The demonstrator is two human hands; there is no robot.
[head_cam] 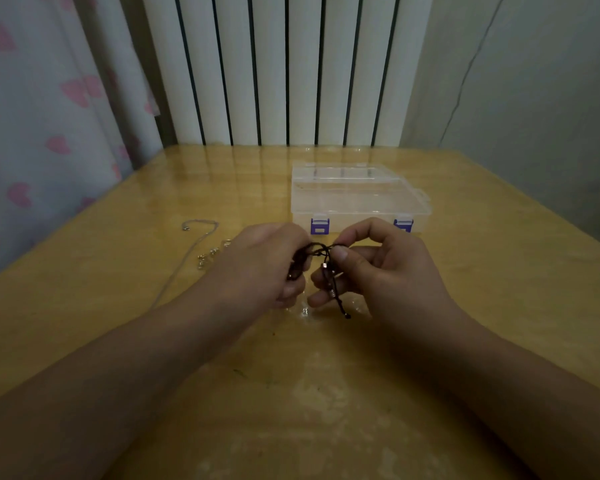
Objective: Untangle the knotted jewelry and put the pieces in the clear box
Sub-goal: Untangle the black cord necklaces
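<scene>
A dark corded bracelet [321, 251] with small beads hangs knotted between my two hands, just above the wooden table [326, 393]. My left hand [264, 265] grips one side of the cord. The other side is pinched by my right hand [378, 268] between thumb and forefinger, and a beaded tail dangles below it. The clear box [357, 195] with purple latches lies shut right behind my hands. A thin silver chain [196, 233] with small charms lies on the table to the left of my left hand.
A white radiator [284, 67] stands behind the table's far edge. A curtain with pink hearts [42, 126] hangs at the left, and a grey wall is at the right. Some small clear bits lie on the table under my hands.
</scene>
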